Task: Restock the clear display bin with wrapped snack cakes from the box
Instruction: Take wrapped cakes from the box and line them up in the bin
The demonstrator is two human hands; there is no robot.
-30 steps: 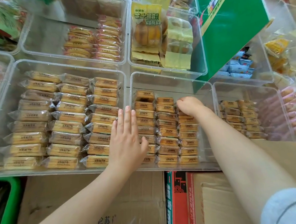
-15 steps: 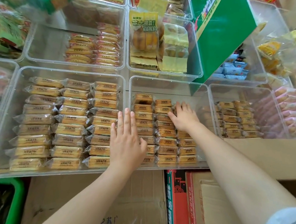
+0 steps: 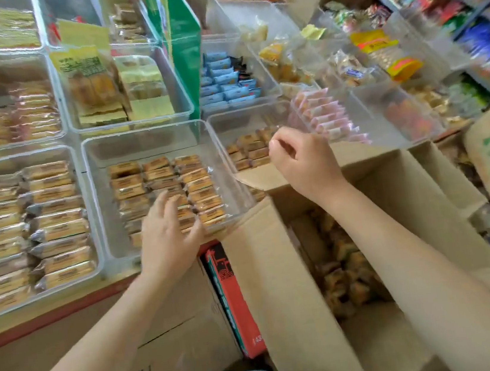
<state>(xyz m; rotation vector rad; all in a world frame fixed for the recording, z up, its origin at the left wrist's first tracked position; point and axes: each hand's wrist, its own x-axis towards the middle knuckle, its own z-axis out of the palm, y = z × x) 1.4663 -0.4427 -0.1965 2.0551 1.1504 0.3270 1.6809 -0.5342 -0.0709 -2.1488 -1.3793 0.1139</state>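
The clear display bin (image 3: 95, 205) stands at the centre and holds three rows of small wrapped snack cakes (image 3: 158, 175). My left hand (image 3: 168, 236) rests flat on the near cakes of the middle row, fingers straight. My right hand (image 3: 303, 162) hovers to the right of the bin, above a raised flap of the open cardboard box (image 3: 274, 275). Its fingers are loosely curled and nothing is in them. Inside the box lie several loose wrapped cakes (image 3: 342, 269), blurred, partly hidden by my right forearm.
A large bin of longer wrapped cakes (image 3: 54, 216) sits to the left, and a smaller bin (image 3: 248, 150) with similar cakes to the right. A red carton (image 3: 233, 299) stands wedged between two cardboard boxes. Shelves of snacks (image 3: 462, 1) fill the right side.
My right hand has come out of the centre bin and moved right, over the box. My left hand has shifted onto the centre bin's cakes. The view has swung right, showing the open box.
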